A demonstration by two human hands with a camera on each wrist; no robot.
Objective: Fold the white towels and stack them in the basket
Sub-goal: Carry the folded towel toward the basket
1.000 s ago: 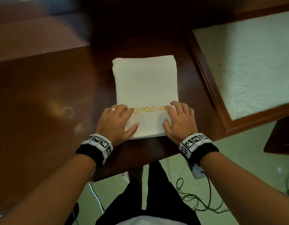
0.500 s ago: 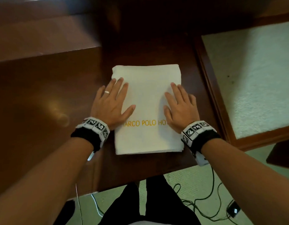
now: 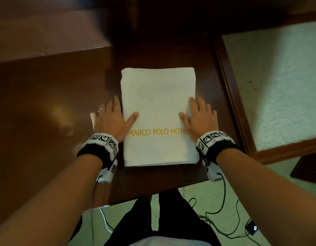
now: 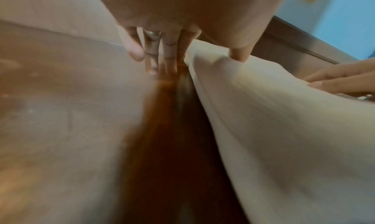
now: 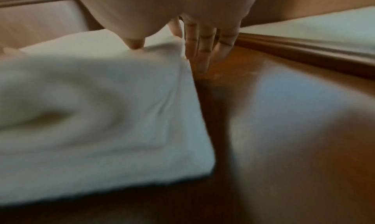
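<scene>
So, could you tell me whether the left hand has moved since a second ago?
Yes. The left hand has slid outward off the top of the folded white towel to its left edge; only the thumb remains on the towel.

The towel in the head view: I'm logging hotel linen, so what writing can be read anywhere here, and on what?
"MARCO POLO HOTE": gold letters on the folded white towel; the right hand covers the end of the last word.
Wristbands: black-and-white square markers only, no readable words.
Wrist views: no text visible.

Left hand [image 3: 110,119] and right hand [image 3: 200,118] flat, palms down; fingers straight, thumbs angled inward
</scene>
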